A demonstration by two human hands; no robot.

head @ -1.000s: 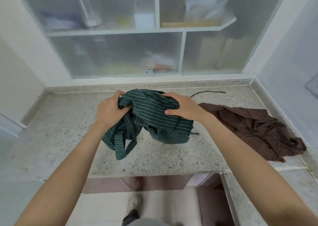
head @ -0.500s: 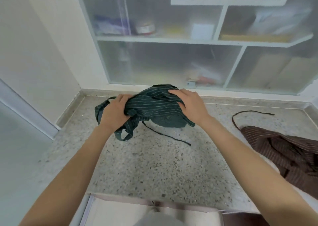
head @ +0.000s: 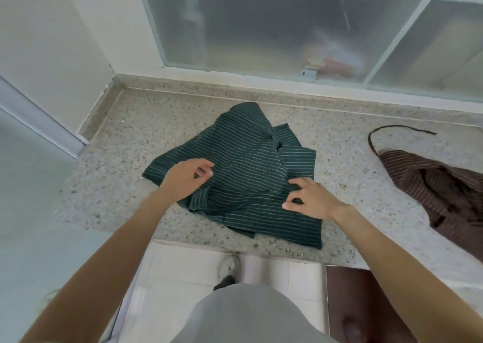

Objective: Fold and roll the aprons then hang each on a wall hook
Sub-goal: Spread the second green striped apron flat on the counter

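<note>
A: Where did the dark green apron with thin white stripes (head: 243,170) lie?

B: It lay crumpled flat on the speckled grey stone counter (head: 125,159), about midway along it, with layers folded over one another and one corner pointing toward the back ledge.

A: And the hands?

B: The left hand (head: 187,176) hovered over the apron's left part with its fingers loosely curled; whether the tips touched or pinched the cloth could not be told. The right hand (head: 311,199) rested on the apron's right part, fingers bent and slightly spread, their tips digging into a fold of the cloth, though a true pinch could not be made out.

A: What else sat nearby?

B: A brown apron with thin pale stripes (head: 441,191) lay bunched at the right edge of the counter, well apart from the green one, and its dark tie cord (head: 392,128) looped out toward the back. Behind the counter stood a white-framed cabinet with frosted panels (head: 261,34); blurred shapes showed behind the panels, too hazy to name. A white wall (head: 65,42) closed off the left corner.

A: Anything below?

B: Pale floor tiles (head: 183,272), a white shoe (head: 230,264), grey clothing (head: 248,316) of the person, and a dark brown panel (head: 352,303) under the counter's right side. Between the two aprons lay only bare counter
</note>
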